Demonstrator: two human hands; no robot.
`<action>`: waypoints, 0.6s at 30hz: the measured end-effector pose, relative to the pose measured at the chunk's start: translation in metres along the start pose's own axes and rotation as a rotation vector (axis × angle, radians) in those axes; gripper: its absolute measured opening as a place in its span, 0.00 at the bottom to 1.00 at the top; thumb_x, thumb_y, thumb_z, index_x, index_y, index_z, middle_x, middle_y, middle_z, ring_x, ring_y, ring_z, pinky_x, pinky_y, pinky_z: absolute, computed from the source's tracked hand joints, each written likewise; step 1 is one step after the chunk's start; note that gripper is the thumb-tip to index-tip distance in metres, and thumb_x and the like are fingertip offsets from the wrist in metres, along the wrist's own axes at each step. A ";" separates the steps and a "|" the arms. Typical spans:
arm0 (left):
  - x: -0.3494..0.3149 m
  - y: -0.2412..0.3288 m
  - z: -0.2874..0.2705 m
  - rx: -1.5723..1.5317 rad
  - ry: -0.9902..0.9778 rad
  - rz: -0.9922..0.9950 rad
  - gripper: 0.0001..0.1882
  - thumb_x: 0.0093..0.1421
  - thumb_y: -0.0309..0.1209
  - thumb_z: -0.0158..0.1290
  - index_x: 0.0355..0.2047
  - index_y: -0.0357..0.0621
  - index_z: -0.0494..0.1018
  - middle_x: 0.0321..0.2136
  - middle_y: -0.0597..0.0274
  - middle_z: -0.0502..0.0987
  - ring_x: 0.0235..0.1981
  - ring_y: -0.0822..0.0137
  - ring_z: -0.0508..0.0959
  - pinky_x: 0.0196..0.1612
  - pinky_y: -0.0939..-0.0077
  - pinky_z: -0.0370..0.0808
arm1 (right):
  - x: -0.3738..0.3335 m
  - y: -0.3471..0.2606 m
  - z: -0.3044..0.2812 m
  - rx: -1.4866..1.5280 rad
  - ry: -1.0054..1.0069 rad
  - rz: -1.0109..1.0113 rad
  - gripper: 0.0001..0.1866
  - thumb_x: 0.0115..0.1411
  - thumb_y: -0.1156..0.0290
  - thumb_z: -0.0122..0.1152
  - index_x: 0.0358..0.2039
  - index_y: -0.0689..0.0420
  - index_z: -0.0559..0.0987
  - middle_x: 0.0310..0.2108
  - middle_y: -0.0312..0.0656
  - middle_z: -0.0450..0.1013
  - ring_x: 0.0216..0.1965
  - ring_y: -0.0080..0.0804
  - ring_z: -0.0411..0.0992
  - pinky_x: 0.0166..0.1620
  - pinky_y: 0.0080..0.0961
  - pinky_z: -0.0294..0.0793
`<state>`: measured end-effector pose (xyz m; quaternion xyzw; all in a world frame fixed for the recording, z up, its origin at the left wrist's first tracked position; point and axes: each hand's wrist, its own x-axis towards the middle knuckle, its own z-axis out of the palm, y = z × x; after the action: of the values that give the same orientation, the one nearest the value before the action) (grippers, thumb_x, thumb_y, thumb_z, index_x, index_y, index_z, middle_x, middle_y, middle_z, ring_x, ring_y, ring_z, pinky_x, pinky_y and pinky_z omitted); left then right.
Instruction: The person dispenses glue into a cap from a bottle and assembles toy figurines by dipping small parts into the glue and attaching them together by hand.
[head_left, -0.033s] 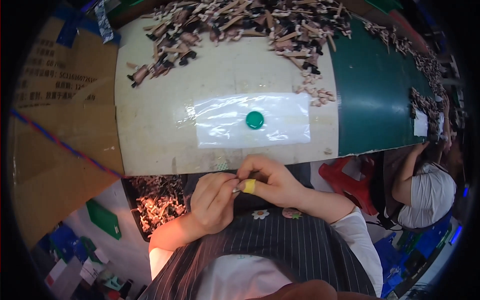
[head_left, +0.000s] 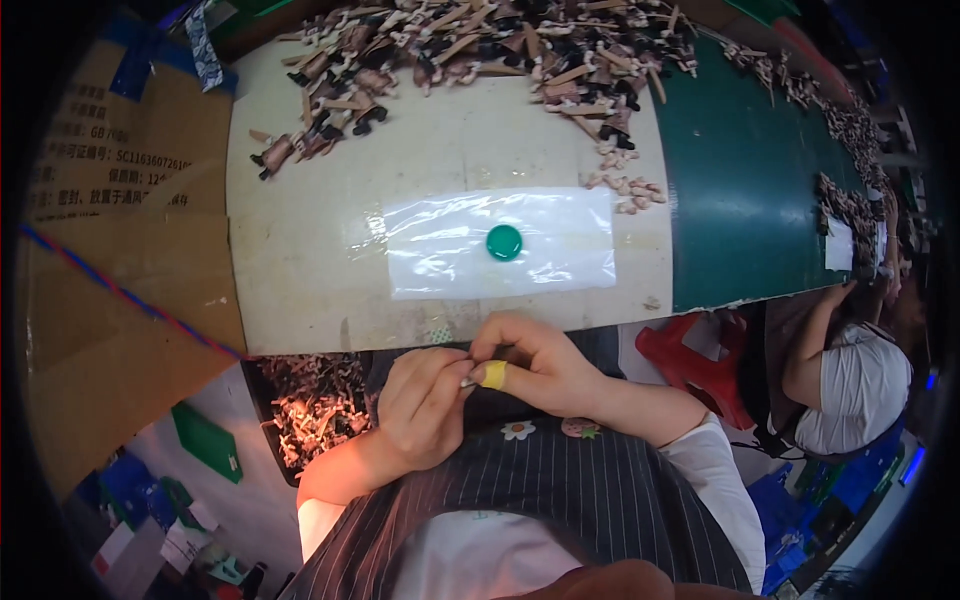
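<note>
My left hand [head_left: 422, 408] and my right hand [head_left: 540, 372] meet in front of my apron, just off the table's near edge. Their fingertips pinch together around a tiny pale piece [head_left: 466, 381], mostly covered and too small to name. Yellow tape [head_left: 494, 375] wraps a digit of my right hand. Beyond the hands, a clear plastic sheet or bag [head_left: 570, 262] lies flat on the pale tabletop [head_left: 310, 240], with a round green lid-like disc [head_left: 504, 242] on it. Several small flesh-coloured pieces [head_left: 632, 190] lie past its far right corner.
Small doll-like figures [head_left: 590, 75] heap along the table's far side. A cardboard box [head_left: 140, 270] stands at left. Below the table's left part is a dark bin of small parts [head_left: 318, 410]. A red stool [head_left: 690, 365] and a co-worker in a white sleeve [head_left: 865, 380] are at right, beside a green tabletop [head_left: 745, 200].
The table and the things on it sit very slightly farther left in view. Both hands keep the same pinch on the small piece.
</note>
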<state>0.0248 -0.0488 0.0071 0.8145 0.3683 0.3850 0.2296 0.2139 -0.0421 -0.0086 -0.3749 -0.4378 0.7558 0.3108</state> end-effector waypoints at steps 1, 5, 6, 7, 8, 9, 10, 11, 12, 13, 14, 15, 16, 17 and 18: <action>0.000 -0.002 0.000 -0.012 0.000 0.012 0.16 0.45 0.13 0.57 0.37 0.27 0.71 0.33 0.45 0.75 0.32 0.50 0.77 0.35 0.64 0.75 | 0.000 -0.003 0.000 -0.007 0.015 -0.004 0.08 0.59 0.77 0.60 0.37 0.60 0.71 0.36 0.35 0.69 0.39 0.17 0.69 0.40 0.17 0.70; -0.006 -0.007 -0.021 0.008 -0.127 -0.074 0.17 0.47 0.16 0.58 0.40 0.32 0.73 0.35 0.50 0.77 0.33 0.54 0.78 0.36 0.66 0.75 | -0.010 -0.022 -0.009 -0.228 0.173 -0.125 0.07 0.57 0.76 0.60 0.36 0.61 0.74 0.31 0.38 0.73 0.32 0.21 0.71 0.32 0.19 0.72; -0.016 -0.010 -0.034 0.080 -0.125 -0.118 0.17 0.48 0.16 0.58 0.40 0.32 0.73 0.35 0.50 0.77 0.33 0.55 0.78 0.36 0.67 0.75 | -0.014 -0.025 -0.023 -0.315 0.269 -0.258 0.06 0.57 0.76 0.60 0.36 0.61 0.75 0.29 0.39 0.74 0.29 0.21 0.71 0.30 0.18 0.71; -0.030 -0.007 -0.054 0.092 -0.106 -0.382 0.18 0.50 0.17 0.57 0.44 0.33 0.72 0.37 0.49 0.78 0.35 0.56 0.79 0.39 0.68 0.75 | -0.018 -0.025 -0.043 -0.289 0.454 -0.375 0.07 0.56 0.79 0.56 0.37 0.61 0.76 0.31 0.39 0.75 0.30 0.20 0.71 0.31 0.18 0.71; -0.052 -0.010 -0.072 0.209 -0.031 -0.584 0.20 0.52 0.18 0.57 0.47 0.33 0.71 0.39 0.48 0.78 0.37 0.57 0.79 0.41 0.68 0.75 | -0.019 -0.034 -0.061 -0.386 0.727 -0.442 0.07 0.56 0.81 0.54 0.36 0.61 0.76 0.30 0.38 0.75 0.30 0.20 0.71 0.32 0.17 0.71; -0.057 -0.004 -0.090 0.219 -0.007 -0.879 0.21 0.53 0.20 0.57 0.49 0.33 0.70 0.40 0.47 0.78 0.40 0.56 0.79 0.44 0.68 0.74 | -0.018 -0.040 -0.087 -0.607 0.879 -0.442 0.07 0.55 0.82 0.53 0.35 0.62 0.76 0.30 0.39 0.75 0.30 0.21 0.72 0.33 0.19 0.72; -0.066 -0.007 -0.104 0.272 -0.002 -0.873 0.21 0.53 0.21 0.58 0.49 0.34 0.71 0.41 0.47 0.78 0.41 0.56 0.79 0.45 0.68 0.74 | -0.020 -0.050 -0.109 -0.877 0.990 -0.372 0.08 0.55 0.83 0.52 0.35 0.63 0.76 0.31 0.42 0.74 0.30 0.26 0.73 0.33 0.21 0.72; -0.073 -0.008 -0.114 0.327 0.002 -0.865 0.21 0.53 0.22 0.58 0.49 0.34 0.71 0.41 0.47 0.78 0.42 0.56 0.79 0.45 0.68 0.73 | -0.021 -0.047 -0.134 -0.947 0.988 -0.428 0.08 0.53 0.84 0.52 0.34 0.64 0.76 0.31 0.44 0.73 0.31 0.31 0.73 0.32 0.23 0.72; -0.072 -0.004 -0.118 0.447 0.010 -0.759 0.21 0.53 0.23 0.58 0.48 0.34 0.71 0.41 0.48 0.77 0.42 0.55 0.78 0.46 0.69 0.73 | -0.020 -0.049 -0.141 -0.984 0.932 -0.426 0.08 0.53 0.84 0.52 0.33 0.63 0.75 0.32 0.45 0.72 0.31 0.35 0.73 0.32 0.24 0.71; -0.067 -0.004 -0.120 0.574 0.017 -0.656 0.21 0.53 0.23 0.59 0.48 0.34 0.72 0.42 0.48 0.77 0.43 0.55 0.78 0.47 0.69 0.73 | -0.020 -0.052 -0.144 -1.092 0.867 -0.387 0.08 0.52 0.84 0.52 0.33 0.62 0.75 0.31 0.46 0.71 0.31 0.37 0.72 0.33 0.25 0.71; -0.050 -0.004 -0.117 0.520 0.054 -0.663 0.20 0.52 0.24 0.60 0.46 0.35 0.72 0.42 0.48 0.77 0.42 0.54 0.78 0.47 0.68 0.73 | -0.024 -0.050 -0.152 -1.152 0.836 -0.382 0.08 0.52 0.84 0.52 0.33 0.62 0.75 0.31 0.46 0.70 0.30 0.40 0.71 0.35 0.27 0.71; -0.031 -0.008 -0.114 0.511 0.034 -0.620 0.18 0.52 0.23 0.60 0.44 0.34 0.73 0.41 0.47 0.77 0.41 0.54 0.78 0.45 0.68 0.73 | -0.029 -0.050 -0.154 -1.173 0.865 -0.372 0.08 0.52 0.83 0.52 0.33 0.62 0.75 0.31 0.46 0.70 0.31 0.41 0.71 0.36 0.27 0.71; -0.010 -0.009 -0.106 0.428 0.064 -0.573 0.17 0.51 0.22 0.60 0.43 0.34 0.73 0.40 0.47 0.77 0.40 0.55 0.78 0.44 0.68 0.73 | -0.031 -0.048 -0.155 -1.203 0.864 -0.369 0.09 0.52 0.84 0.52 0.34 0.62 0.75 0.32 0.46 0.70 0.33 0.42 0.72 0.37 0.28 0.71; 0.009 -0.014 -0.097 0.380 0.086 -0.499 0.17 0.51 0.21 0.60 0.43 0.34 0.74 0.39 0.47 0.77 0.39 0.54 0.78 0.43 0.68 0.73 | -0.034 -0.048 -0.155 -1.232 0.858 -0.337 0.09 0.52 0.84 0.52 0.35 0.62 0.75 0.33 0.47 0.70 0.34 0.42 0.72 0.38 0.27 0.71; 0.026 -0.027 -0.092 0.367 0.074 -0.372 0.17 0.52 0.22 0.59 0.43 0.34 0.73 0.38 0.46 0.77 0.39 0.51 0.78 0.43 0.67 0.73 | -0.034 -0.048 -0.155 -1.253 0.839 -0.340 0.09 0.53 0.84 0.52 0.35 0.64 0.75 0.34 0.46 0.70 0.34 0.39 0.71 0.38 0.26 0.71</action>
<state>-0.0488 -0.0037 0.0558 0.7462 0.5833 0.2926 0.1312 0.3685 0.0172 -0.0075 -0.6636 -0.6808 0.1035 0.2923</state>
